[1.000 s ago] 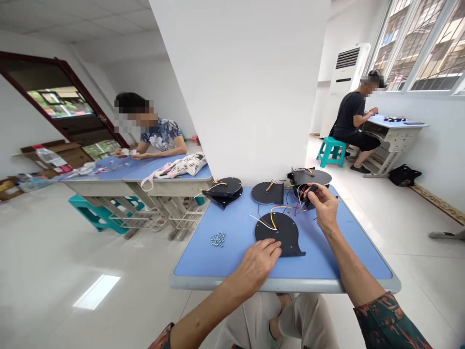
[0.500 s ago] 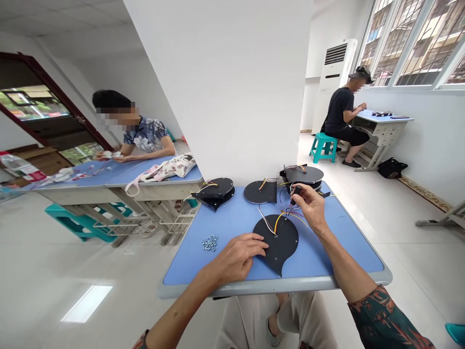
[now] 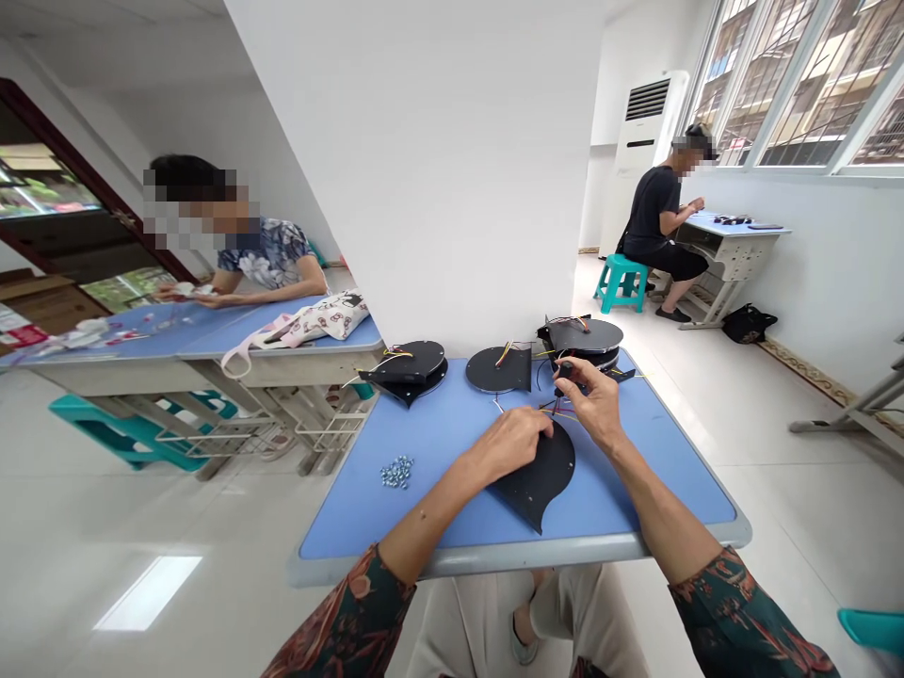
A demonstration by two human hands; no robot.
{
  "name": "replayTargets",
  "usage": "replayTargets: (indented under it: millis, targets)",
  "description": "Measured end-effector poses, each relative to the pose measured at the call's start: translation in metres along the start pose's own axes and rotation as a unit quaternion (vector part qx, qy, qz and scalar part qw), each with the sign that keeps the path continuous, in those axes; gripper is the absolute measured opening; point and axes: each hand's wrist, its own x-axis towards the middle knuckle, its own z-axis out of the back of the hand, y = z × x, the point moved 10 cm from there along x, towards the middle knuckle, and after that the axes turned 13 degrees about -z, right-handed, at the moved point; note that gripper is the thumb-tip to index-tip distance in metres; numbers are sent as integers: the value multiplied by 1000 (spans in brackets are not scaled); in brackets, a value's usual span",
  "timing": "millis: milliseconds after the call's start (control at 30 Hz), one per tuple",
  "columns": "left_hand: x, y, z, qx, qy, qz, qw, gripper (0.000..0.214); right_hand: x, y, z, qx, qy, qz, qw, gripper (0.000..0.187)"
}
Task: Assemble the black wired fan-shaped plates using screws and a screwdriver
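A black teardrop-shaped plate [image 3: 540,482] lies on the blue table, its pointed end towards me. My right hand [image 3: 595,403] is closed around the black handle of a screwdriver [image 3: 564,371], held upright over the plate's far edge. Beside the tool's lower end, my left hand [image 3: 509,443] reaches over the plate with its fingers bent together; whatever is between the fingertips is hidden. Yellow and red wires [image 3: 559,411] show between the two hands. To the left sits a small pile of silver screws [image 3: 397,472].
Along the back of the table are more black plates with wires: a left stack [image 3: 411,365], a single plate [image 3: 498,369] and a right stack [image 3: 585,337]. A white pillar [image 3: 424,188] stands behind. Co-workers sit at a left table [image 3: 190,344] and a right desk [image 3: 741,229].
My left hand has moved from the plate's left edge up and right to its far edge, beside the screwdriver. My right hand still holds the screwdriver. The view has shifted slightly.
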Motion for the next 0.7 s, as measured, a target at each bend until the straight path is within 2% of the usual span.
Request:
replayTargets:
  millis: [100, 200, 433, 700]
  targets:
    - [-1, 27, 1, 28, -21, 84, 996, 40, 0, -2, 1, -4, -9, -3, 1000, 21]
    - [1, 36, 1, 8, -37, 114, 993, 37, -1, -1, -3, -14, 2, -1, 1000, 21]
    - [11, 40, -10, -5, -32, 135, 990, 32, -2, -1, -7, -28, 15, -1, 1000, 21]
    - [6, 42, -10, -37, -33, 117, 992, 28, -3, -2, -10, -31, 21, -2, 999, 20]
